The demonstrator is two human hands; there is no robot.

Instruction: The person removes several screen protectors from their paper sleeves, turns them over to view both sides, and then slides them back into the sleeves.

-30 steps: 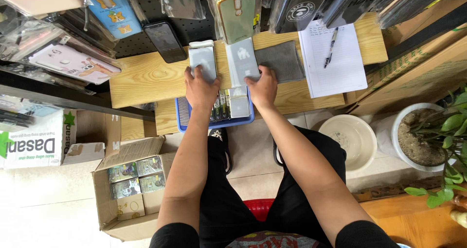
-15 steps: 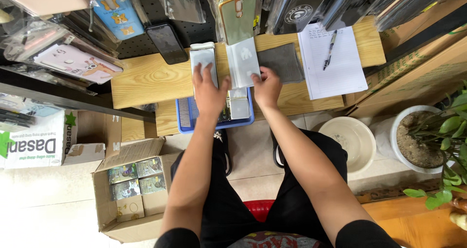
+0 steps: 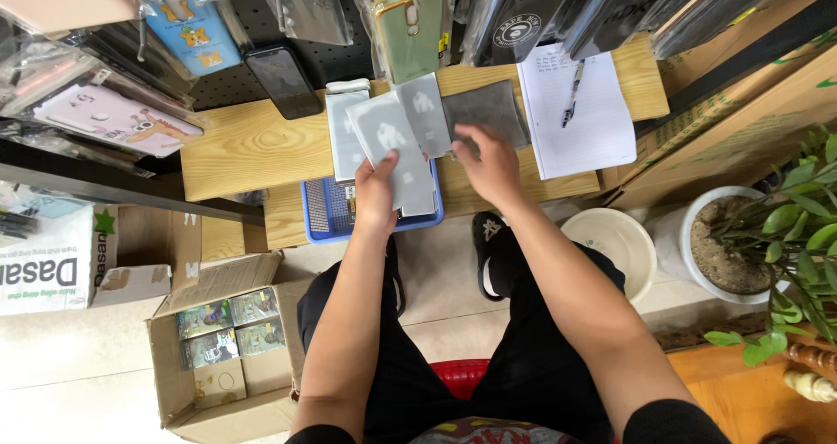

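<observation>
My left hand [image 3: 375, 198] holds a grey packaged phone case [image 3: 394, 152] tilted above the blue plastic basket [image 3: 324, 210]. My right hand [image 3: 488, 163] hovers with spread fingers over the wooden bench [image 3: 248, 148], next to a dark grey pouch [image 3: 484, 108] and a second grey packet [image 3: 425, 111]. Another pale packet stack [image 3: 343, 128] lies left of the held one. The basket's contents are mostly hidden by the packet and my hand.
Phone cases in clear bags hang on the black pegboard [image 3: 331, 56] behind. A paper sheet with a pen [image 3: 575, 117] lies right. An open cardboard box [image 3: 218, 348] sits on the floor left; a white bowl [image 3: 615, 239] and potted plant [image 3: 767, 235] right.
Both hands rose out of the basket. My left hand lifted a grey packet up, and my right hand moved away to the right, over the dark pouch.
</observation>
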